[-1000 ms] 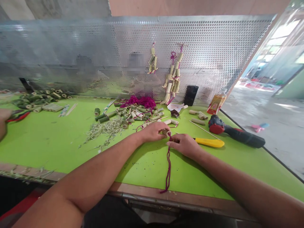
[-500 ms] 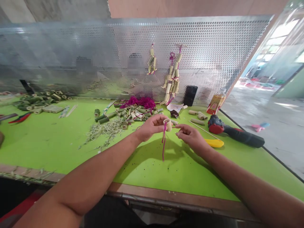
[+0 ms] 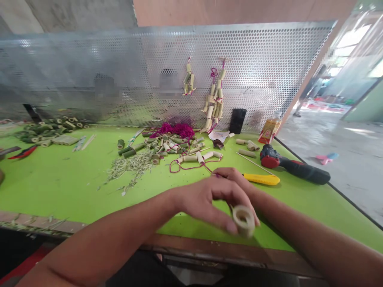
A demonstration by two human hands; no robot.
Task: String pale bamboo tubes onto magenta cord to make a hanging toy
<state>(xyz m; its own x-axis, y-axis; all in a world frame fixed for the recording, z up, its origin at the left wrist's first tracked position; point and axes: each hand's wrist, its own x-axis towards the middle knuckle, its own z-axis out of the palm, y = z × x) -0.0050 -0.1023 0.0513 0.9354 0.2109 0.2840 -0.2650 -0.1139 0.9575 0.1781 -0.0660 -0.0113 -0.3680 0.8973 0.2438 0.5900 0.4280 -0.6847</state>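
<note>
Lower right, left hand [image 3: 203, 199] pinched a hollow bamboo ring [image 3: 246, 229] over green tabletop [image 3: 74, 179], right hand [image 3: 229, 172] behind, grip hidden, perforated metal [image 3: 254, 56] beyond!

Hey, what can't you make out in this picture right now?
All in the head view:
Right hand: partly hidden behind the left hand, so its grip is unclear.
Bamboo ring: blurred, fine detail lost.
Purple cord: partly hidden by the hands.
Bottle: label print too small.
Rounded shape: cut off by the left edge.
</note>
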